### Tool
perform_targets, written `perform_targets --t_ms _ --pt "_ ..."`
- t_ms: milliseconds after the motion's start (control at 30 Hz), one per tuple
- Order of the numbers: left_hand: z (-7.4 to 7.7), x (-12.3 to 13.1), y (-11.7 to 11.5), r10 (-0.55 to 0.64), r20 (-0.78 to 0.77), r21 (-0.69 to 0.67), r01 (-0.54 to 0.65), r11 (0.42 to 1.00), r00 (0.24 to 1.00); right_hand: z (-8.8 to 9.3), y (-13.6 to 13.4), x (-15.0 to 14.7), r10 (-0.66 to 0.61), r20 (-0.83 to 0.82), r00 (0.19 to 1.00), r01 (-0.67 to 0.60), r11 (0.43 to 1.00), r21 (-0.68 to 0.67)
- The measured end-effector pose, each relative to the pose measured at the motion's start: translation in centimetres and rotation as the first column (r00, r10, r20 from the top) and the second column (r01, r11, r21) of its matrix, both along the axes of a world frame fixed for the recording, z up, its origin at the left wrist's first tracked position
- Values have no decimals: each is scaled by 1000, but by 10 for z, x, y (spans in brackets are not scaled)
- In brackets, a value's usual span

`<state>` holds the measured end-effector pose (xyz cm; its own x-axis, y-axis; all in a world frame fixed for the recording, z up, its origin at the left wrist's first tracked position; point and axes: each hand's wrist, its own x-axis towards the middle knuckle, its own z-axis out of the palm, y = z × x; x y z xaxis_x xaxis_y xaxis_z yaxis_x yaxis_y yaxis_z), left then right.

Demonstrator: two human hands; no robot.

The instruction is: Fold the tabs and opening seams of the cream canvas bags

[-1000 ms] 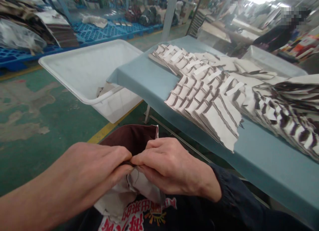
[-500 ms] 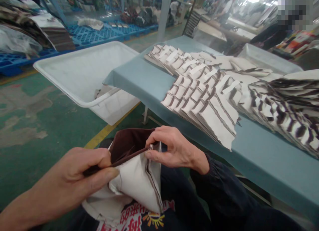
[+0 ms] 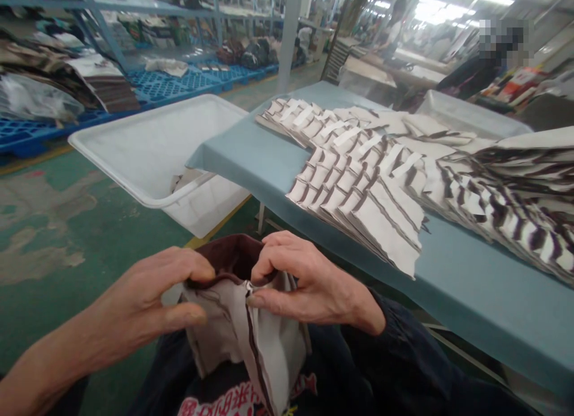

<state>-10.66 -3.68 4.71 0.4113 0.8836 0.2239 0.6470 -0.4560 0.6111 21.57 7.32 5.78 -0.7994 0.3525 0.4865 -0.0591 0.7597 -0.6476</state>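
Note:
A cream fabric pouch [image 3: 219, 326] with a brown lining [image 3: 231, 254] sits above my lap, its mouth facing up. My left hand [image 3: 156, 296] holds its left rim loosely, fingers hooked over the edge and thumb lower on the outside. At the top of a brown-edged seam, my right hand [image 3: 305, 278] pinches the rim between thumb and fingers. The fingertips inside the mouth are partly hidden. Similar cream and brown sewn pieces [image 3: 359, 189] lie in overlapping rows on the blue-covered table [image 3: 470, 272].
A white plastic tub [image 3: 134, 147] stands left of the table, some fabric inside. Behind it, blue pallets [image 3: 165, 81] carry stacked goods. A grey post [image 3: 289, 39] rises beyond the table. Another person [image 3: 475, 72] is at the back right, near a pale bin [image 3: 475, 117].
My left fingers have moved over the rim and the left thumb has come away from it. The pouch has turned, bringing its seam nearer the middle. My right hand still pinches the rim.

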Motion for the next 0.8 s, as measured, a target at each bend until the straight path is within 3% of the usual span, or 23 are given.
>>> perform_targets --t_ms 167,300,400,633,800 --pt "5 31 15 -53 257 -20 60 998 965 8 -8 -8 8 -45 999 -7 1000 21" --pt "21 45 20 -87 304 -47 106 993 949 5 -11 -10 -44 -64 997 45 999 21" --pt "28 49 22 -48 307 -100 82 992 950 -1 -12 -12 -60 -60 996 61 998 13" --pt "26 59 24 117 327 -280 -22 960 938 -13 -10 -18 -69 -9 998 69 997 23" --pt "25 60 24 130 319 -338 -15 941 939 -14 -9 -16 -48 -50 998 49 999 1"
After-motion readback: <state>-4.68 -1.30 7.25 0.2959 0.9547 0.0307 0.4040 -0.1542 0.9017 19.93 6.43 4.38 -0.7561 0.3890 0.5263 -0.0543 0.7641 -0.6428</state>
